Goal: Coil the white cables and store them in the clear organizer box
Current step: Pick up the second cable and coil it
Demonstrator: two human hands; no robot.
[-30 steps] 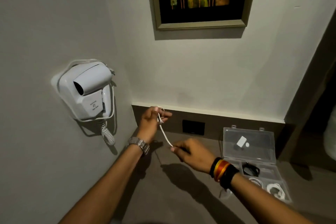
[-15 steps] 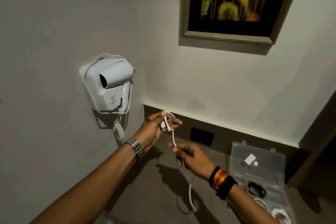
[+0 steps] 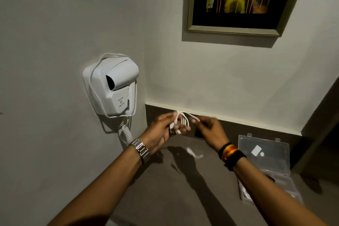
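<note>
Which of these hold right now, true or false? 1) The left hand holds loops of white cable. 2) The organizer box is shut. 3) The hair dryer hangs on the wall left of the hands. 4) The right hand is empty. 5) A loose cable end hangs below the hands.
1) True: the left hand holds loops of the white cable.
2) False: the clear organizer box is open, lid raised.
3) True: the hair dryer hangs on the wall, left of the hands.
4) False: the right hand pinches the cable.
5) True: a blurred loose end hangs below the hands.
</note>
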